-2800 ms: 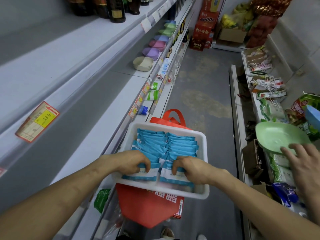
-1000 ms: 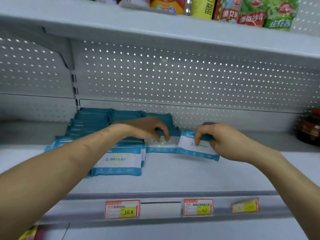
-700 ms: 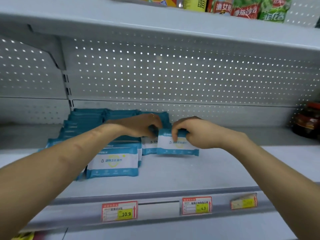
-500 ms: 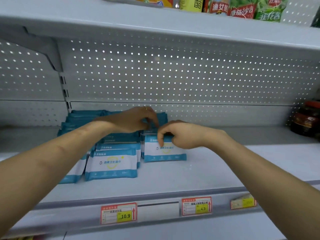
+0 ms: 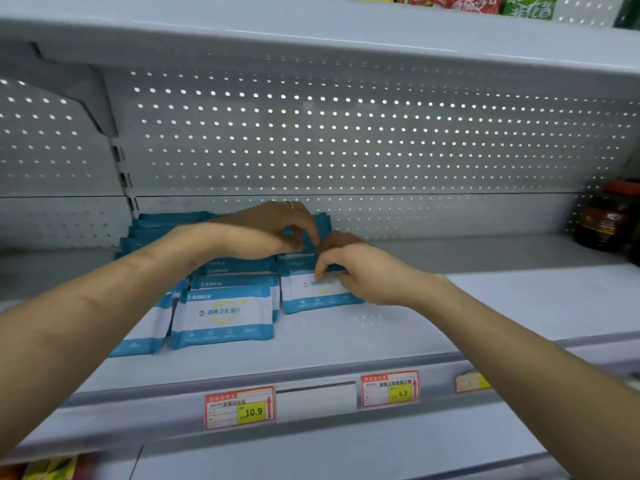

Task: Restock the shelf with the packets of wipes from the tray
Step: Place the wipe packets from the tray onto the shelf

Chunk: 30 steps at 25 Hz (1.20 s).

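Observation:
Blue-and-white packets of wipes lie in rows on the grey shelf (image 5: pixel 398 327); the front packet of the middle row (image 5: pixel 225 317) faces me. My right hand (image 5: pixel 356 271) holds the front packet of the right row (image 5: pixel 311 299) by its upper edge, fingers and thumb curled on it as it lies on the shelf. My left hand (image 5: pixel 277 230) hovers just behind, its curled fingertips pinching the top of a teal packet (image 5: pixel 298 259) in the same row. The two hands nearly touch. The tray is out of view.
A perforated back panel (image 5: pixel 346 140) closes the shelf behind. A dark jar (image 5: pixel 606 220) stands at the far right. Price tags 10.9 (image 5: pixel 239 407) and 4.3 (image 5: pixel 389 389) sit on the shelf's front rail. Another shelf (image 5: pixel 311 32) hangs overhead.
I took packets from the tray and turned to the shelf. My right hand carried its packet left and set it down at the front of the right row; my left hand rose slightly.

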Each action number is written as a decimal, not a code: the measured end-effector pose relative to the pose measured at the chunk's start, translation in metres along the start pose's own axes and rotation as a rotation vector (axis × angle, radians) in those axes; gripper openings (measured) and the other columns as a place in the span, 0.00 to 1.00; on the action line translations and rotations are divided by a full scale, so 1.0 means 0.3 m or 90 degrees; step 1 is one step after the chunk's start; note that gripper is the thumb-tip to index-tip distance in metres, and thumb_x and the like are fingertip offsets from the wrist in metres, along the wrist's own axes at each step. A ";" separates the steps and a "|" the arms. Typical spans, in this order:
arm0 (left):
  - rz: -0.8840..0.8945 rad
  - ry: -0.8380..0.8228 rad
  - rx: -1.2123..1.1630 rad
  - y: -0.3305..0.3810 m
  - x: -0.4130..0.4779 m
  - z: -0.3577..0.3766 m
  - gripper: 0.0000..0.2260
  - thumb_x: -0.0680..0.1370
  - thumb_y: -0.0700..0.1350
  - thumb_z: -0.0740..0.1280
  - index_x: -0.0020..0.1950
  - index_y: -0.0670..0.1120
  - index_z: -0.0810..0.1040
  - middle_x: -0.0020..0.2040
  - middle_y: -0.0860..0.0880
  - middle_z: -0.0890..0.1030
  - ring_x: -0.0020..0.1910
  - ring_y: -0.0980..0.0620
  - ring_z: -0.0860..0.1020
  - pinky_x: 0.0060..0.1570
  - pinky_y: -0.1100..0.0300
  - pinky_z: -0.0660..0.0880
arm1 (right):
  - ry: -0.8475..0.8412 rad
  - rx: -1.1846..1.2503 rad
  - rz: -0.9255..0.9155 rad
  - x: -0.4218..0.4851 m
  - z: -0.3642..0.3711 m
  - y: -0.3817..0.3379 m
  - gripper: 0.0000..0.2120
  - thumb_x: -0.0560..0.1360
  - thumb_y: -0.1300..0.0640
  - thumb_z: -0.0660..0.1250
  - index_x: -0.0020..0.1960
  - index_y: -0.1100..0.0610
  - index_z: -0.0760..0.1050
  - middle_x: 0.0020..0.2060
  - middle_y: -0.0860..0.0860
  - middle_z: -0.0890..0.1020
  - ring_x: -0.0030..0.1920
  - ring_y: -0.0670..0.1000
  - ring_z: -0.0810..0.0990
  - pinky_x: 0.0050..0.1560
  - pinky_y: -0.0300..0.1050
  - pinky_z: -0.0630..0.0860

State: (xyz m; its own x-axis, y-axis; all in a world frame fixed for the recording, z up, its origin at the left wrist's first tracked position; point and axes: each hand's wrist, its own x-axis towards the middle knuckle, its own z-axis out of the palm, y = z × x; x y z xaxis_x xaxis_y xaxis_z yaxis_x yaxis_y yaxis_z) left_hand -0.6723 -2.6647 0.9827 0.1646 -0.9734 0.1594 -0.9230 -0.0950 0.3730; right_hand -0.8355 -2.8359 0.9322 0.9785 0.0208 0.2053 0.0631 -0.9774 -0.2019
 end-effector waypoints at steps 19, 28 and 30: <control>0.475 -0.119 -0.020 0.883 0.445 0.839 0.12 0.77 0.41 0.69 0.59 0.52 0.82 0.52 0.57 0.79 0.52 0.56 0.75 0.49 0.69 0.66 | 0.028 -0.097 0.593 -1.384 -0.068 0.117 0.12 0.77 0.61 0.64 0.58 0.50 0.79 0.50 0.47 0.82 0.48 0.52 0.79 0.52 0.52 0.77; 0.511 -0.434 0.076 0.836 0.262 1.375 0.13 0.79 0.46 0.68 0.62 0.56 0.79 0.59 0.58 0.79 0.56 0.59 0.76 0.60 0.55 0.75 | -0.078 0.081 0.794 -1.760 0.459 -0.105 0.15 0.74 0.60 0.62 0.58 0.48 0.78 0.53 0.47 0.83 0.53 0.52 0.80 0.53 0.50 0.78; 0.512 -0.478 0.110 0.818 0.233 1.440 0.13 0.80 0.45 0.67 0.64 0.56 0.79 0.61 0.57 0.79 0.60 0.57 0.76 0.59 0.57 0.75 | -0.127 0.121 0.813 -1.779 0.544 -0.143 0.16 0.73 0.62 0.62 0.59 0.50 0.77 0.53 0.49 0.82 0.54 0.54 0.80 0.54 0.52 0.77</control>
State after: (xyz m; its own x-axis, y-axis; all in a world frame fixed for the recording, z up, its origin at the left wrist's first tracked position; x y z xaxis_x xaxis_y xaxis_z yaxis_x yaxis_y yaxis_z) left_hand -1.0374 -2.8462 0.6906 -0.7014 -0.6380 -0.3179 -0.7119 0.6493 0.2675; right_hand -1.3284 -2.7706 0.6750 0.3786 -0.8477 -0.3716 -0.9159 -0.2855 -0.2820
